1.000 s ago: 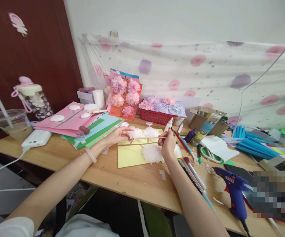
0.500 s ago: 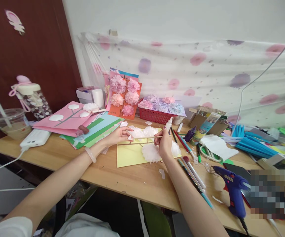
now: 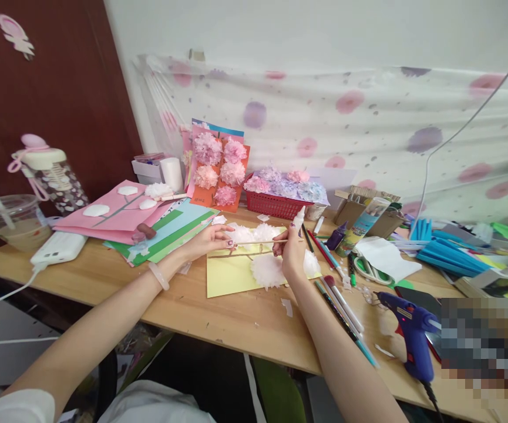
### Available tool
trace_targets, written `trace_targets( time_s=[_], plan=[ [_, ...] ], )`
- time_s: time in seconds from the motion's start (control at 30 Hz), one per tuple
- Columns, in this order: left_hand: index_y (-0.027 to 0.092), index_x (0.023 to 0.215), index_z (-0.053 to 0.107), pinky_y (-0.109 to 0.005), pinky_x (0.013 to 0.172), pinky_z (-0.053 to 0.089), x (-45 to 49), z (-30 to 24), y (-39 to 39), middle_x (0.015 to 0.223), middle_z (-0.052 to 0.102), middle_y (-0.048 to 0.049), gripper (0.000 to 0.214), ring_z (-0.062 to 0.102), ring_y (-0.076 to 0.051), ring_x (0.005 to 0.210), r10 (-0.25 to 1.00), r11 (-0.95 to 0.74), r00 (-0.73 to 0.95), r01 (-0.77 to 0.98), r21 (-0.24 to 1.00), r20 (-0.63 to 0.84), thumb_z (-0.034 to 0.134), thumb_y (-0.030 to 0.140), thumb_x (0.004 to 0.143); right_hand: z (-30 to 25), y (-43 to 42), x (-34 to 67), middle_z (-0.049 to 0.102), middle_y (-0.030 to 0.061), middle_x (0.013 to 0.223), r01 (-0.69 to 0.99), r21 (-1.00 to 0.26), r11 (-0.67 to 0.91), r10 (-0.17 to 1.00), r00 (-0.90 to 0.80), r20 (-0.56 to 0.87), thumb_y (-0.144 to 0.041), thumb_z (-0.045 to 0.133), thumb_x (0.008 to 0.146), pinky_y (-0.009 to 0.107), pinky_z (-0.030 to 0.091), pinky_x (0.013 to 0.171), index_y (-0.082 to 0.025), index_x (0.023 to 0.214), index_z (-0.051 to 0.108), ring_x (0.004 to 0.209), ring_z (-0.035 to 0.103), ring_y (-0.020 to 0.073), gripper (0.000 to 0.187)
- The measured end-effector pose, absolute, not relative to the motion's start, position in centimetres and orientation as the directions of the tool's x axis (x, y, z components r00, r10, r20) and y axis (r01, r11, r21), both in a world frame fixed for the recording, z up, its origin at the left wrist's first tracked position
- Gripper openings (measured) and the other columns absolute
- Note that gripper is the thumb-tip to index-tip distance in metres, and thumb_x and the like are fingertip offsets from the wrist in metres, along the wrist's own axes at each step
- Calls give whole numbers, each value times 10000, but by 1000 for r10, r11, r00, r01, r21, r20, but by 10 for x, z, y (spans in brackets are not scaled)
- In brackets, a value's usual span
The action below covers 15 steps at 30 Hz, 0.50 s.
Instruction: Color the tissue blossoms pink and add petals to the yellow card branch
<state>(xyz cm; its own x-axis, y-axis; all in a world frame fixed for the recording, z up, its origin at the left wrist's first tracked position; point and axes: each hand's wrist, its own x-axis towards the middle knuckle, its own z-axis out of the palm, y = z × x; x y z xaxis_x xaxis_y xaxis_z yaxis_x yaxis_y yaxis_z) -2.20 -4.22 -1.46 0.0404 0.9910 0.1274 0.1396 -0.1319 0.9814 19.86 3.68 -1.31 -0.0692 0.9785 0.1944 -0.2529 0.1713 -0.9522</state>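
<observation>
Thin stick [image 3: 258, 242] in right hand [image 3: 292, 252] over yellow card [image 3: 227, 282], tip near left hand [image 3: 212, 242] with unclear hold.

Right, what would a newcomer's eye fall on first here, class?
Probably the fluffy pink flowers on the orange card, propped at the back of the table. Next, perhaps, the white puffs on the yellow card by the left hand and right hand, then the blue glue gun at the front right.
</observation>
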Motion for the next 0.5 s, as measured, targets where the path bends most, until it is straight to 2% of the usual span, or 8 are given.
trace_targets(
  time_s=[0.13, 0.33, 0.5],
  plan=[
    [158, 1114, 596, -396, 894, 505, -22, -12, -43, 858, 723, -34, 521, 706, -213, 882, 990, -136, -13, 180, 974, 141, 795, 302, 654, -13, 38, 199, 510, -6, 360, -249, -952, 176, 978, -65, 198, -512, 427, 908, 214, 334, 347, -195, 511, 578, 311, 434, 93, 530],
    [174, 1080, 603, -432, 913, 500, -24, -9, -44, 900, 744, -60, 517, 692, -250, 954, 971, -172, -121, 243, 955, 205, 800, 390, 654, -12, 36, 205, 459, -17, 316, -141, -952, 271, 962, 80, 262, -445, 384, 940, 227, 332, 376, -219, 448, 533, 312, 416, 97, 562],
    [171, 1030, 615, -415, 911, 510, -23, -14, -39, 934, 718, -65, 513, 678, -227, 937, 958, -196, -142, 317, 928, 251, 806, 412, 619, -13, 32, 203, 495, -15, 354, -58, -941, 332, 943, 46, 330, -470, 396, 946, 232, 347, 412, -216, 468, 574, 351, 453, 103, 570]
  ],
)
